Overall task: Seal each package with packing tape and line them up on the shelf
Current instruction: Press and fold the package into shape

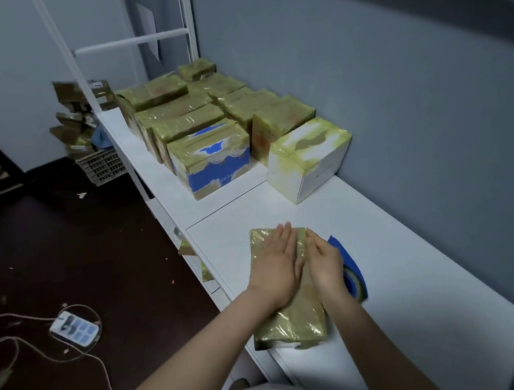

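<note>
Yellowish tape film, glossy and wrinkled, covers the package (291, 322) lying flat on the white shelf top (412, 274) close to its front edge. The left hand (276, 271) lies spread on the package's upper face, fingers straight and pressing down. The right hand (325, 262) has bent fingers against its right edge; whether they hook it or only press, I cannot tell. It looks like a stiff, light carton with a slick skin, so I would lift it by two opposite side faces rather than pinching the film. Touching the package's right side lies a blue roll (354, 273), probably the tape. Beyond the package stand a white box (308, 159) and rows of sealed packages (187, 120) along the grey wall (395, 89). Left of the package, lower down, a dark floor (67, 242) holds a power strip (75, 330) and a crate (101, 166).
</note>
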